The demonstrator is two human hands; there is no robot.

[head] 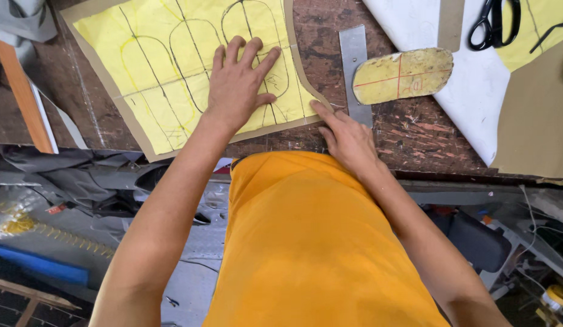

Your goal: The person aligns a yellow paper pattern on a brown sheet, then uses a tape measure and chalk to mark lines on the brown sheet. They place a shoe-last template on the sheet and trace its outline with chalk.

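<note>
At the near edge of the worn brown wooden surface (414,136), the right hand (348,140) fingers the rim of a yellow paper pattern sheet on tan card (166,72); the left hand (238,85) presses it, grip spread flat. Beyond: a steel ruler (354,60), a yellow sole-shaped template (402,75), black scissors (494,23).

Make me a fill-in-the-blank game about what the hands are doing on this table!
1. The left hand lies flat on a sheet of ____ paper with rounded outlines drawn on it.
2. The right hand touches the sheet's ____ edge, near the metal ruler.
3. The sole-shaped template has ____ crossing lines on it.
4. The black ____ lie at the top right on the white sheet.

Missing words: yellow; right; red; scissors
</note>
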